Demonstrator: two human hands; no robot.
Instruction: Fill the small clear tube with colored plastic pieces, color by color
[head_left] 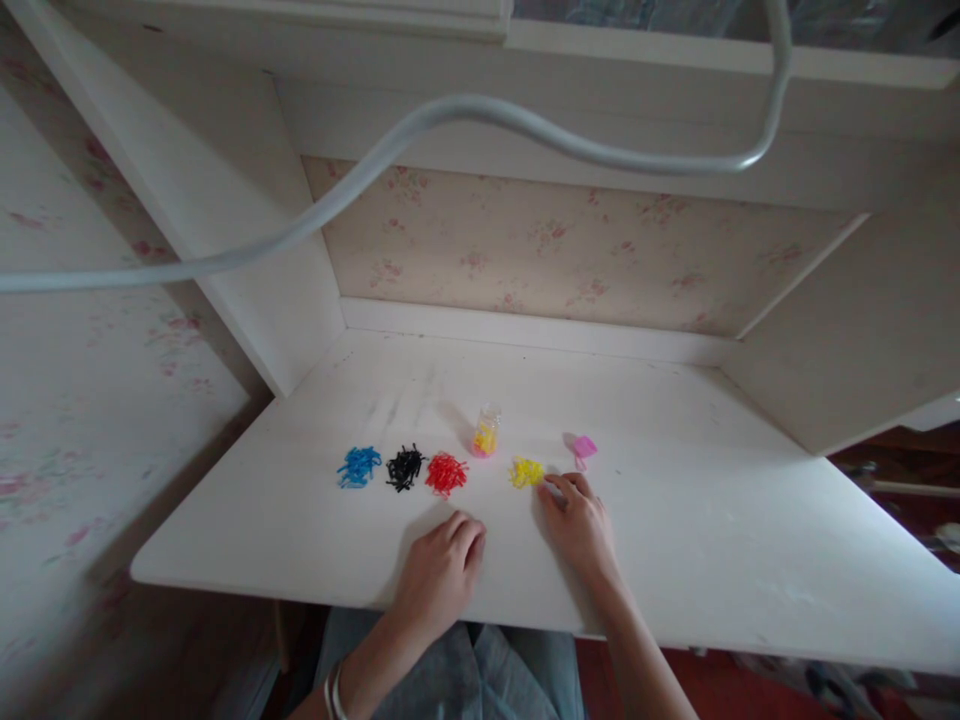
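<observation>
My left hand (444,565) rests on the white desk (315,540) with its fingers curled under, just below a red pile of small pieces (446,473); nothing shows in it. My right hand (574,515) lies on the desk with fingers bent, its fingertips beside a yellow pile (526,472). To the left sit a black pile (405,467) and a blue pile (358,466). A small clear jar (487,431) with yellow and pink contents stands behind the yellow pile. A pink lid (583,447) lies to the right of the jar.
White shelf panels wall the desk on the left (247,250) and right (840,330), with floral wallpaper (555,240) behind. A grey cable (465,110) hangs across the upper view. The desk's front edge runs just under my wrists.
</observation>
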